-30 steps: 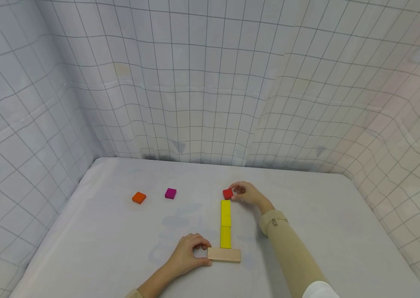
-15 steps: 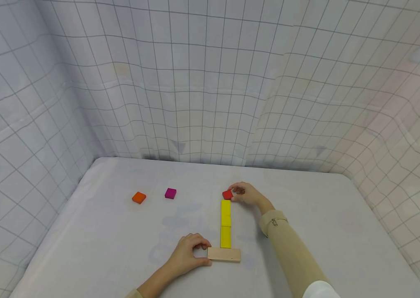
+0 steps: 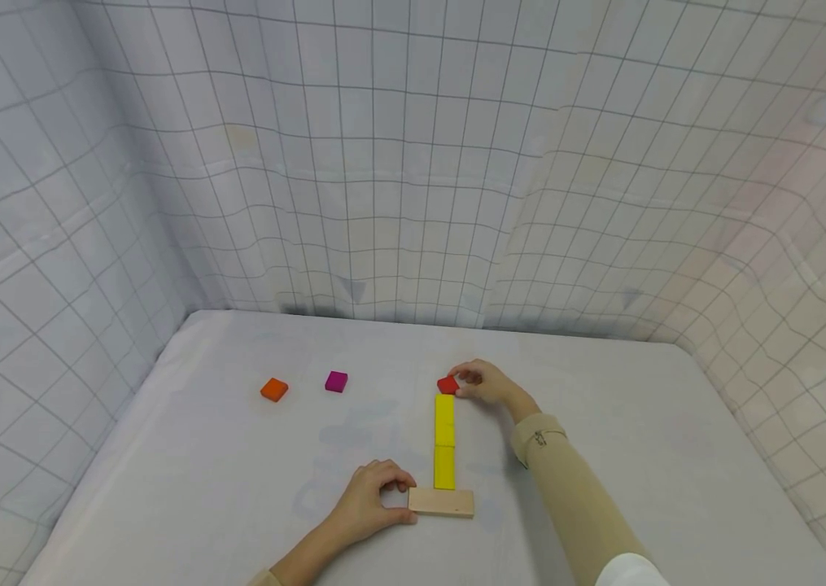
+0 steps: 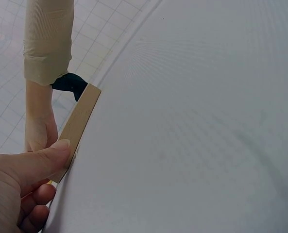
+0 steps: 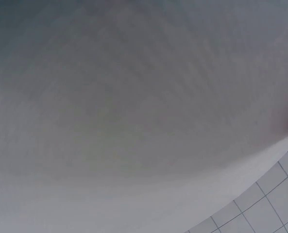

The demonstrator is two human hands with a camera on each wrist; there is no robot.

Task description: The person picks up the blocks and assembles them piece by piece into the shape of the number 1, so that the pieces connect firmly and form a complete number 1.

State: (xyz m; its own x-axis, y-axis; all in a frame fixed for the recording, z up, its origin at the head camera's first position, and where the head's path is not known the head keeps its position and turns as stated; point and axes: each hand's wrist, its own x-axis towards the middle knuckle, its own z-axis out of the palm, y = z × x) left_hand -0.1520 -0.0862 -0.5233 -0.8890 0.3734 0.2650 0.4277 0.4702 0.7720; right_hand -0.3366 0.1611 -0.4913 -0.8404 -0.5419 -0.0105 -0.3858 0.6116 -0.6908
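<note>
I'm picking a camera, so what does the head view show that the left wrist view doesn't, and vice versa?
Only the head view: the orange block, magenta block and red block.

Plain only in the left wrist view: a dark thing below the right cuff; I can't tell what.

Both: the wooden block, the left hand holding it, part of a yellow block, the right hand, the curtain and the table.

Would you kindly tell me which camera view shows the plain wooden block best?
The head view: the wooden block shows nearly its whole top. The left wrist view is closer, but the left hand covers part; the right wrist view misses it.
</note>
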